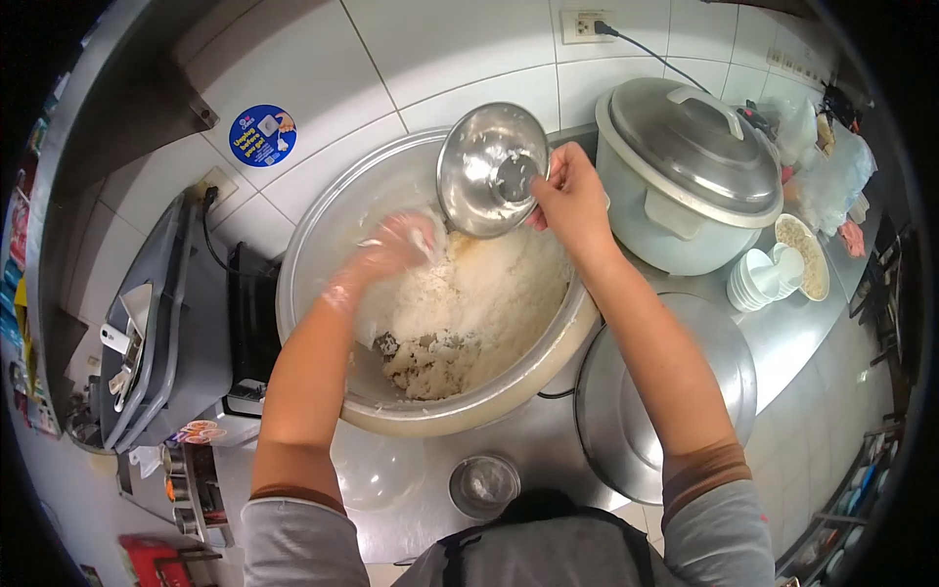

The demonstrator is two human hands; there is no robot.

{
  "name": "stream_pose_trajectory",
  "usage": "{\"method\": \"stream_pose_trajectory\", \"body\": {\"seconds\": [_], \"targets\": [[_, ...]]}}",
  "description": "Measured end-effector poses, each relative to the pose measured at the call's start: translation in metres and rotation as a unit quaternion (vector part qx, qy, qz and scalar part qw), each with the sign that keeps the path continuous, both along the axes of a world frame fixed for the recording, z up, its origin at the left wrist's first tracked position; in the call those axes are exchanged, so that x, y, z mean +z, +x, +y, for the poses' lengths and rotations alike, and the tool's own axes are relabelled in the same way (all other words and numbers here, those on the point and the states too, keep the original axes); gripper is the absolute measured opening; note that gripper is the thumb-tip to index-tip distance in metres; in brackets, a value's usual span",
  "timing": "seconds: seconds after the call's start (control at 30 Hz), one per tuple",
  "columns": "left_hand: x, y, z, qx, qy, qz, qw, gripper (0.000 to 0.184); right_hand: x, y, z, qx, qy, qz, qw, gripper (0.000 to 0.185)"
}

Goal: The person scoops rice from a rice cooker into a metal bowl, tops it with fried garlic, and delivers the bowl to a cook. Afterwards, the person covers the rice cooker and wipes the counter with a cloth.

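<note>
A large round pot [303,284] holds a heap of cooked white rice [499,293], with some darker rice low at its near side. My right hand [570,196] grips the edge of a shiny metal bowl [474,161], tilted above the pot's far rim, with rice grains stuck to it. Over the left part of the rice is my left hand [406,243], in what looks like a clear plastic glove. Motion smears its fingers, so whether they hold rice is unclear.
To the right stands a lidded rice cooker [675,166]. A big round metal lid [636,391] lies before it, near stacked white cups [758,279] and a rice-filled bowl [820,259]. A small metal bowl [484,486] sits in front; grey bins [201,323] stand left.
</note>
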State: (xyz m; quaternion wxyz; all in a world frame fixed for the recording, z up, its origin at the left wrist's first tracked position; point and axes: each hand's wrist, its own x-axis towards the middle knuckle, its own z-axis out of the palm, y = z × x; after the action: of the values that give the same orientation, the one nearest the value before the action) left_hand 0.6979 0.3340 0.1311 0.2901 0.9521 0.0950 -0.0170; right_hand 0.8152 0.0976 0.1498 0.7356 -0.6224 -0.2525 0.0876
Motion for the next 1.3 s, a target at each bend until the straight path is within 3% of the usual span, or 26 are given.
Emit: {"method": "stream_pose_trajectory", "body": {"seconds": [0.1, 0.2, 0.23, 0.33, 0.47, 0.57, 0.67, 0.77, 0.87, 0.93, 1.07, 1.17, 1.27, 1.3], "targets": [[0.054, -0.017, -0.019, 0.108, -0.171, -0.133, 0.97, 0.023, 0.004, -0.005, 0.002, 0.038, -0.063, -0.023, 0.997, 0.022], [0.056, -0.014, -0.045, 0.078, -0.218, -0.23, 0.945, 0.026, -0.001, -0.003, 0.005, 0.161, -0.043, 0.06, 0.984, 0.021], [0.05, -0.008, -0.049, 0.043, -0.163, -0.264, 0.95, 0.03, -0.003, -0.002, 0.003, 0.178, -0.042, 0.08, 0.98, 0.021], [0.035, 0.001, -0.057, 0.055, -0.216, -0.265, 0.938, 0.033, -0.003, -0.003, 0.002, 0.225, -0.043, 0.117, 0.966, 0.02], [0.054, -0.005, -0.075, 0.155, -0.157, -0.16, 0.962, 0.034, -0.001, -0.003, 0.0, 0.257, -0.047, 0.133, 0.956, 0.02], [0.041, -0.001, -0.068, 0.173, -0.132, -0.184, 0.958, 0.042, -0.003, 0.0, 0.001, 0.267, -0.04, 0.155, 0.95, 0.019], [0.052, -0.004, -0.071, 0.236, -0.079, -0.115, 0.962, 0.048, -0.004, 0.0, 0.0, 0.267, -0.047, 0.16, 0.949, 0.022], [0.034, 0.002, -0.064, 0.303, 0.038, -0.128, 0.944, 0.038, -0.002, -0.002, -0.001, 0.264, -0.052, 0.157, 0.95, 0.024], [0.018, -0.001, -0.06, 0.172, -0.118, -0.269, 0.94, 0.022, -0.003, 0.0, -0.001, 0.274, -0.048, 0.163, 0.946, 0.023], [0.022, 0.001, -0.059, 0.13, -0.053, -0.248, 0.959, 0.01, -0.003, 0.002, 0.0, 0.28, -0.044, 0.175, 0.943, 0.023], [0.036, 0.003, -0.067, 0.177, 0.014, -0.13, 0.975, 0.021, -0.004, 0.005, 0.0, 0.29, -0.041, 0.195, 0.936, 0.021], [0.013, 0.006, -0.059, 0.078, 0.022, -0.238, 0.968, 0.027, -0.005, 0.006, -0.001, 0.291, -0.051, 0.193, 0.936, 0.02], [0.033, 0.002, -0.065, 0.036, 0.02, -0.158, 0.987, 0.034, -0.005, 0.006, 0.001, 0.247, -0.058, 0.155, 0.955, 0.02], [0.033, 0.001, -0.064, 0.037, 0.069, -0.159, 0.984, 0.038, -0.005, 0.006, 0.002, 0.225, -0.059, 0.137, 0.963, 0.02]]}}
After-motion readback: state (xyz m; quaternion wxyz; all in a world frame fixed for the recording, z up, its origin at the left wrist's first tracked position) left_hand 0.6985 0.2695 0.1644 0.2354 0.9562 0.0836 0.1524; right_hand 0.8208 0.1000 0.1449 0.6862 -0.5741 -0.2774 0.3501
